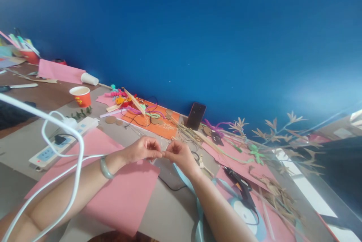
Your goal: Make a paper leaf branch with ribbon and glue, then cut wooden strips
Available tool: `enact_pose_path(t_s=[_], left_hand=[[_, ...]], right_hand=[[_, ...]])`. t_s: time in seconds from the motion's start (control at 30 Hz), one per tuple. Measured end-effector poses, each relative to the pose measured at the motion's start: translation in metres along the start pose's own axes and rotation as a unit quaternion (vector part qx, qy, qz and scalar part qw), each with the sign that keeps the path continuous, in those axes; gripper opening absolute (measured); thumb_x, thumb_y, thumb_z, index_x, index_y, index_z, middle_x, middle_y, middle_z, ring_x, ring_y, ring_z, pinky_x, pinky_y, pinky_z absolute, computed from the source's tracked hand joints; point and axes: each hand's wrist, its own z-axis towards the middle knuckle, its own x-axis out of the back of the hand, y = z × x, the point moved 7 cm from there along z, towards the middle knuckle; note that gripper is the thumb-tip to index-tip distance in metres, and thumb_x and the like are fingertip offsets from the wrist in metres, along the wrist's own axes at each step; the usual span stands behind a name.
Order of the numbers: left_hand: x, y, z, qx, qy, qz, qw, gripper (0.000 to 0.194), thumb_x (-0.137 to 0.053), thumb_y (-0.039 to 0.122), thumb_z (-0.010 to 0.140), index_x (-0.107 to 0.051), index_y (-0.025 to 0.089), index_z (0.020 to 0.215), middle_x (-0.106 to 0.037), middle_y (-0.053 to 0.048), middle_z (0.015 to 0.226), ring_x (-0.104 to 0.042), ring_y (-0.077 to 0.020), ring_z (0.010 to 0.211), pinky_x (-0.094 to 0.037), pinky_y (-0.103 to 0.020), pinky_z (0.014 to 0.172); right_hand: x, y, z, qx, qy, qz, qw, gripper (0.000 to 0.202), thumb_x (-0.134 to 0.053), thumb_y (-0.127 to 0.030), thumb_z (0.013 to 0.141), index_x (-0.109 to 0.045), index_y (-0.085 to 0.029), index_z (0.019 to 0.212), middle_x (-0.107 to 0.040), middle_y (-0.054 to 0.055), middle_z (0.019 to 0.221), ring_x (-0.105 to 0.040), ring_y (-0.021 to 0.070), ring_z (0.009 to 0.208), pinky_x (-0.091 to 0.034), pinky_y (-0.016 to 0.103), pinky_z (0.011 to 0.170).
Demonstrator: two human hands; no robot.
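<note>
My left hand [146, 148], with a pale green bangle [106, 167] on the wrist, is closed in a pinch. Its fingertips meet those of my right hand [178, 155], which is pinched as well. Something thin and pale, perhaps clear, shows around the fingertips, too small and blurred to name. Both hands are above the table between a pink paper sheet [124, 193] and an orange sheet [166, 127]. A light blue ribbon [183, 176] runs down beside my right forearm.
A white power strip [65, 142] and its white cable [80, 159] lie at left, near a red paper cup [82, 97]. A phone [196, 115] leans on the blue wall. A black glue gun [240, 185] and dried twigs [283, 196] lie at right.
</note>
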Motion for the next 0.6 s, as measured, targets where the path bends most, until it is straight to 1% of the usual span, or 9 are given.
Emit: enact_pose_path(t_s=[0.13,0.2,0.3,0.4,0.5,0.6], left_hand=[[0.000,0.005,-0.002,-0.019,0.018,0.002,1.000,0.030,-0.076,0.037,0.067,-0.057,0.013,0.069,-0.055,0.003,0.050,-0.047,-0.0075,0.044,-0.035,-0.019,0.045],[-0.001,0.006,-0.003,-0.019,0.012,-0.003,1.000,0.031,-0.075,0.037,0.068,-0.056,0.013,0.068,-0.054,0.003,0.050,-0.047,-0.0072,0.044,-0.035,-0.019,0.045],[-0.004,0.006,-0.005,-0.003,-0.011,-0.027,1.000,0.030,-0.074,0.037,0.070,-0.055,0.014,0.068,-0.053,0.004,0.050,-0.045,-0.0062,0.043,-0.035,-0.019,0.044],[-0.007,0.004,-0.006,0.011,-0.049,-0.066,0.997,0.029,-0.075,0.034,0.069,-0.055,0.014,0.069,-0.051,0.005,0.049,-0.044,-0.0057,0.041,-0.034,-0.018,0.042],[-0.013,0.003,-0.007,0.010,-0.088,-0.099,0.991,0.028,-0.076,0.033,0.069,-0.055,0.013,0.069,-0.051,0.004,0.049,-0.045,-0.0059,0.040,-0.035,-0.018,0.041],[-0.017,0.003,-0.008,0.005,-0.109,-0.116,0.987,0.028,-0.075,0.032,0.069,-0.055,0.013,0.070,-0.050,0.005,0.048,-0.044,-0.0059,0.039,-0.034,-0.018,0.040]], right_hand=[[0.002,-0.001,0.000,0.001,0.008,-0.002,1.000,0.044,-0.083,-0.046,0.052,-0.051,-0.018,0.061,-0.051,-0.006,0.047,-0.043,0.0065,0.041,-0.031,0.019,0.040],[0.001,-0.001,0.000,0.001,0.004,0.004,1.000,0.044,-0.083,-0.047,0.051,-0.051,-0.018,0.061,-0.052,-0.006,0.048,-0.043,0.0066,0.041,-0.033,0.020,0.041],[-0.002,-0.001,0.001,0.000,-0.009,0.012,1.000,0.045,-0.083,-0.048,0.050,-0.051,-0.018,0.061,-0.052,-0.006,0.048,-0.043,0.0066,0.041,-0.033,0.020,0.041],[-0.008,-0.002,-0.002,-0.010,-0.038,0.022,0.999,0.046,-0.083,-0.049,0.050,-0.051,-0.018,0.061,-0.051,-0.007,0.048,-0.043,0.0065,0.041,-0.032,0.020,0.041],[-0.014,-0.005,-0.006,-0.019,-0.069,0.043,0.997,0.046,-0.083,-0.050,0.051,-0.052,-0.017,0.063,-0.053,-0.006,0.051,-0.044,0.0066,0.043,-0.033,0.020,0.043],[-0.018,-0.008,-0.010,-0.016,-0.083,0.060,0.995,0.047,-0.083,-0.050,0.051,-0.053,-0.016,0.064,-0.054,-0.005,0.053,-0.044,0.0062,0.044,-0.033,0.020,0.044]])
